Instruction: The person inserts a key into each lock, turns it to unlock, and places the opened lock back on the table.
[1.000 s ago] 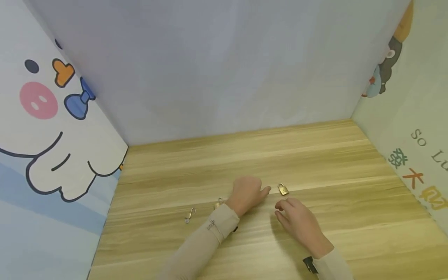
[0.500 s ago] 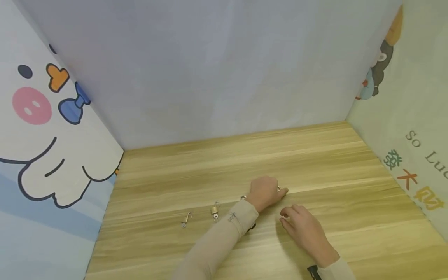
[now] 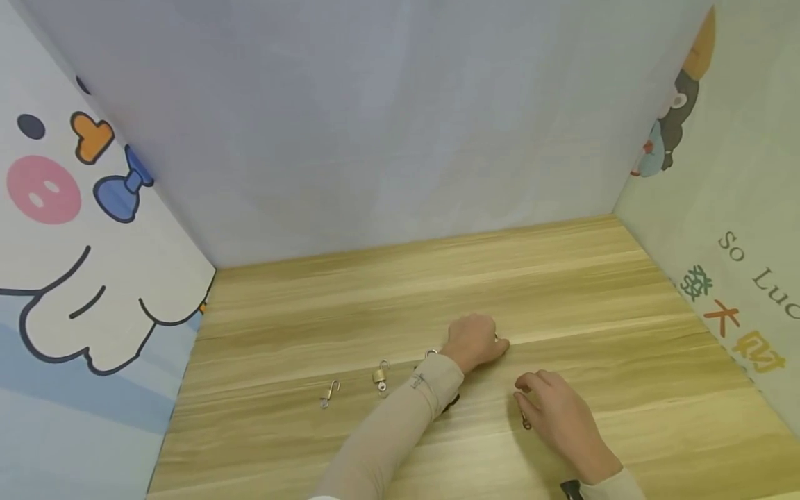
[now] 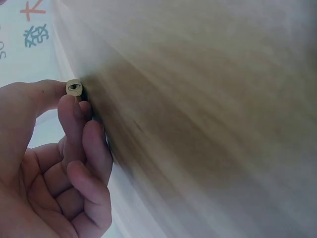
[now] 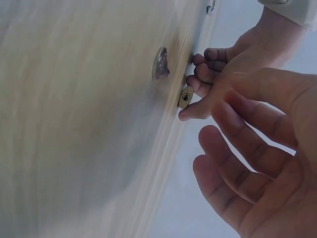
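My left hand (image 3: 473, 343) pinches a small brass padlock (image 4: 74, 88) between thumb and fingertips at the table surface. In the left wrist view the padlock's keyhole end faces the camera, and the fingers hide most of the rest. My right hand (image 3: 559, 417) hovers to the right with loosely bent fingers and holds nothing visible. A small metal key (image 5: 161, 64) lies on the table by the right thumb, partly hidden in the head view. Two opened padlocks with keys in them, a left one (image 3: 331, 393) and a middle one (image 3: 380, 377), lie to the left.
Another padlock's shackle (image 3: 431, 353) shows behind the left sleeve (image 3: 400, 423), which covers its body. The wood-grain table (image 3: 281, 312) is bounded by a plain back wall (image 3: 400, 125) and printed side panels (image 3: 125, 298).
My left hand has moved right and taken hold of the brass padlock, uncovering the middle padlock. The right hand has shifted slightly right and towards me, and the key has come into view.
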`<act>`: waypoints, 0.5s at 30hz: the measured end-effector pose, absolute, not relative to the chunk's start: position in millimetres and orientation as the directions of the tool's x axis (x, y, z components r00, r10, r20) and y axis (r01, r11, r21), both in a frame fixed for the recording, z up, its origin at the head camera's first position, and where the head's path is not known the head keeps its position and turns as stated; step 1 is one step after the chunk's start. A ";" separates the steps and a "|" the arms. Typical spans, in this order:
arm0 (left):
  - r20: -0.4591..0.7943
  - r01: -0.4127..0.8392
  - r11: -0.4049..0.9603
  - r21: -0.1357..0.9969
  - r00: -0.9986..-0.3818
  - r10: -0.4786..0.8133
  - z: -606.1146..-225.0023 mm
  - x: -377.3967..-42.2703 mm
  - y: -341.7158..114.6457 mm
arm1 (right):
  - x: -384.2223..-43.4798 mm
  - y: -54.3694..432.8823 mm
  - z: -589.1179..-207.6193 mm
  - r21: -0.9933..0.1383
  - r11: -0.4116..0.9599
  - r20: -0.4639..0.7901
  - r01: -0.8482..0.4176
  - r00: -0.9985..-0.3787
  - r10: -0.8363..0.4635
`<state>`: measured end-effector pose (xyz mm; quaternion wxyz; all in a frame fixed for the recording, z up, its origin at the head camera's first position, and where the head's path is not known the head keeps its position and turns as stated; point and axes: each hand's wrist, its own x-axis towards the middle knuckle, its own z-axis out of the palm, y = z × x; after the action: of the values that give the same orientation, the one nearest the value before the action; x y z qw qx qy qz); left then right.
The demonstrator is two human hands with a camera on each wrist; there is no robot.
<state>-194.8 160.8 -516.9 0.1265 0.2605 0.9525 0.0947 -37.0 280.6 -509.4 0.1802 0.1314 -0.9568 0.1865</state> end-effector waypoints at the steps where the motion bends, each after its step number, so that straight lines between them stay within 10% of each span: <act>1: -0.201 0.469 0.846 0.253 -0.830 0.520 -516.0 -194.7 160.5 | -36.6 280.4 -509.2 -0.312 0.896 0.385 -0.316 -0.904 -0.185; 15: -0.184 0.464 0.844 0.268 -0.836 0.518 -497.0 -190.3 150.3 | -27.9 283.4 -494.2 -0.350 0.934 0.023 -0.067 -0.998 -0.063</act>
<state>-190.3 150.3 -497.0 0.1256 0.2577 0.9521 0.1066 -27.9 283.4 -494.2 0.0055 0.0331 -0.9835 0.1779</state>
